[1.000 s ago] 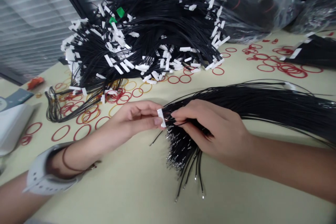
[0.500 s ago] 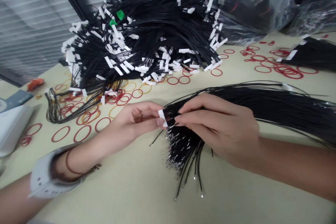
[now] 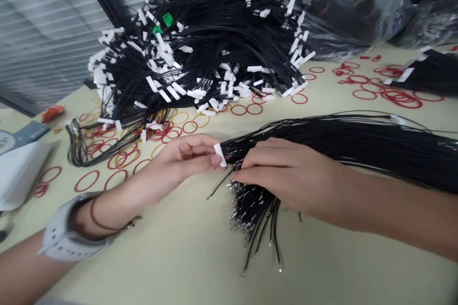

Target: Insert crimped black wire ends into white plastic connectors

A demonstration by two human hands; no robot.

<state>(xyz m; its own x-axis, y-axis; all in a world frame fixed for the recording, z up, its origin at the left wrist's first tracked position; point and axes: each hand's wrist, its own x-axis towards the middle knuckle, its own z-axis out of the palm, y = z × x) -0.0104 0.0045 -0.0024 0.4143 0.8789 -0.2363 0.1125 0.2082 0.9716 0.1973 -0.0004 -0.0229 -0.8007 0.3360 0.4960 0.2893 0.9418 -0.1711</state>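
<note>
Right hand (image 3: 289, 176) has slid lower across the black wires (image 3: 358, 152)

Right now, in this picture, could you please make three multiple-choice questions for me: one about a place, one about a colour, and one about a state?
1. Where is the big pile of wires?
A) beyond the hands
B) under the right hand
C) on the person's lap

2. What colour is the wire bundle touched by the right hand?
A) red
B) black
C) green

3. What does the left hand pinch?
A) a red rubber band
B) nothing
C) a white connector

1 A: it lies past both hands.
2 B: its strands show black.
3 C: the connector is held at the bundle's end.
</note>
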